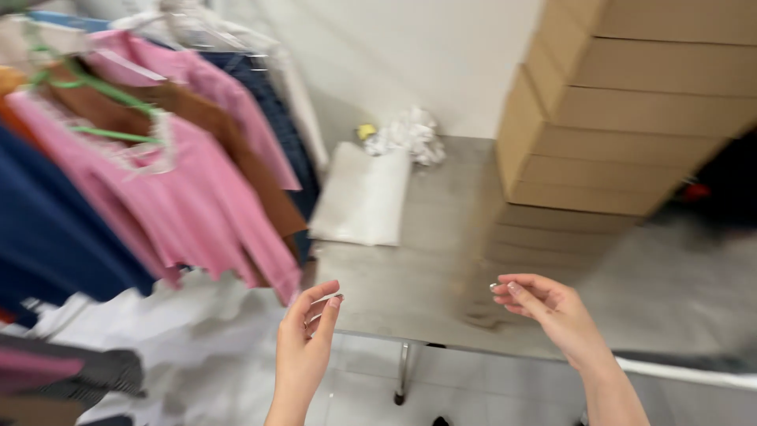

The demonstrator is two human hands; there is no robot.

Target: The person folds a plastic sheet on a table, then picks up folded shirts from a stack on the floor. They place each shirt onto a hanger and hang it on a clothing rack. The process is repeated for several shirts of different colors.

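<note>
Both hands sit closest to my view, raised over the near edge of the steel table (410,292). My left hand (306,347) is held palm-inward with the fingers loosely curled and thumb near the fingertips, gripping nothing that I can make out. My right hand (544,312) is much the same: fingers bent toward the left, empty, hovering just above the table's near edge. The frame is blurred, so a thin thread or tag between the fingers would escape me.

Left of the table hangs a row of garments on hangers; the pink top (181,197) is the nearest one to my left hand, its hem drooping down toward the table's left corner. Its long axis runs steeply from the green hanger (95,102) at upper left down to the hem at lower right, so it hangs slanted in my view, likely from the camera's tilt.

On the table's far left part lies a flat white bag (363,193), lengthwise away from me. Behind it sits crumpled white paper (406,134). A stack of cardboard boxes (615,110) occupies the table's right side.
</note>
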